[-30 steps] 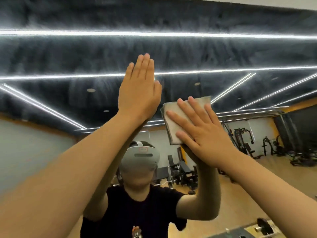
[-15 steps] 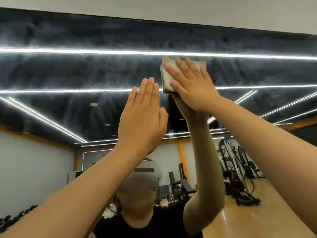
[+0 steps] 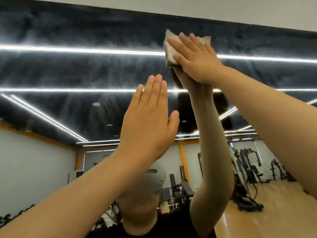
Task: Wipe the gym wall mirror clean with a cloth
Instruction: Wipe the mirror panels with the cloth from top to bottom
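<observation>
- Pinned the cloth (image 3: 169, 48) to the mirror (image 3: 85, 69) with the right hand (image 3: 197, 60) — fingers straight, spread; high, near the top edge, right of centre.
- Held the left hand (image 3: 147, 121) flat, lower left — fingers straight, together, empty.

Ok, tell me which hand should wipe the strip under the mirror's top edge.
Right. The right hand presses the cloth flat on the mirror, close to its top edge. The left hand is lower, open and holds no cloth.
</observation>
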Available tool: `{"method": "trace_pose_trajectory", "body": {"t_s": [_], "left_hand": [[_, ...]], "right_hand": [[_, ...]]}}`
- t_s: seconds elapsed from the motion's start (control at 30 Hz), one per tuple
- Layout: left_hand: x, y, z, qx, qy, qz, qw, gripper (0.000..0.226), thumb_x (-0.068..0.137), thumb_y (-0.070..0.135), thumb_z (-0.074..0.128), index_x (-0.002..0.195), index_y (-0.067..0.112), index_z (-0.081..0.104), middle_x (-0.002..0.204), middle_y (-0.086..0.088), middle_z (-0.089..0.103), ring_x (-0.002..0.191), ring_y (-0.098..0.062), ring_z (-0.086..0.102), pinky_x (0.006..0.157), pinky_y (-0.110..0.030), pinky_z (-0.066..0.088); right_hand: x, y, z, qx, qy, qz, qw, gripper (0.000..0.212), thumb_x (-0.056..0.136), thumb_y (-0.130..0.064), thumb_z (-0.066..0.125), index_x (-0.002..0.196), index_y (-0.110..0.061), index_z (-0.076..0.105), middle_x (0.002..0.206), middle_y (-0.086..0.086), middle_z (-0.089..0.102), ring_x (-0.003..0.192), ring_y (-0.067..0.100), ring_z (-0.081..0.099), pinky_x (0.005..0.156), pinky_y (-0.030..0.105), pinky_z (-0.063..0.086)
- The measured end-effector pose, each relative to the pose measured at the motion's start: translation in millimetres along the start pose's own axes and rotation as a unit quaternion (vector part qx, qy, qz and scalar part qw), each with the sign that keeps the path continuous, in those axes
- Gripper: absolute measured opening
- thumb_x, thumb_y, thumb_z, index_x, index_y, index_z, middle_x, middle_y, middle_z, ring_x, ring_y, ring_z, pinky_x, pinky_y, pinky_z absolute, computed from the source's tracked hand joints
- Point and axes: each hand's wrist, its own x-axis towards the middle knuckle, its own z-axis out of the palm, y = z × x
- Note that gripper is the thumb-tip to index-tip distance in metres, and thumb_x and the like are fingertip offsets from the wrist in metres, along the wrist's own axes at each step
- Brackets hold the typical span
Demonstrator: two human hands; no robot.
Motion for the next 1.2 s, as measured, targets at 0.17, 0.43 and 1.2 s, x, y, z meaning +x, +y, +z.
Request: {"method": "trace_pose_trajectory", "body": {"t_s": [0.17,0.43,1.2], "left_hand": [[9.8,1.7,-9.0,0.003,0.041,-0.003,0.999,0.07,0.093,0.053,0.024,0.144,0.009,0.045,0.149,-0.011,0.046,0.14,-0.026,0.04,0.117,-0.036,0.022],[75.1,11.7,-8.7,-0.004,-0.021,0.038,0.999,0.063,0.103,0.043,0.023,0.159,0.018,0.006,0.167,0.001,0.0,0.152,-0.011,-0.005,0.122,-0.03,-0.008],[129.4,119.6,44.4,-0.028,0.05,-0.114,0.992,0.071,0.091,0.042,0.021,0.157,0.018,0.02,0.165,0.006,0.015,0.147,0.002,0.005,0.12,-0.021,0.0]], "right_hand": [[51.3,14.8,-7.5,0.003,0.002,0.005,1.0,0.052,0.107,-0.044,0.02,0.156,-0.044,0.003,0.167,-0.003,-0.001,0.153,0.022,-0.004,0.122,0.051,-0.002],[102.8,25.9,-20.7,0.0,-0.008,0.012,1.0,0.052,0.106,-0.043,0.017,0.157,-0.039,0.004,0.167,-0.001,0.002,0.153,0.025,-0.003,0.121,0.054,-0.002],[2.9,309.0,-37.5,0.014,0.008,0.054,0.998,0.052,0.108,-0.042,0.018,0.157,-0.036,0.006,0.167,0.001,0.002,0.153,0.026,0.0,0.122,0.055,0.0]]}}
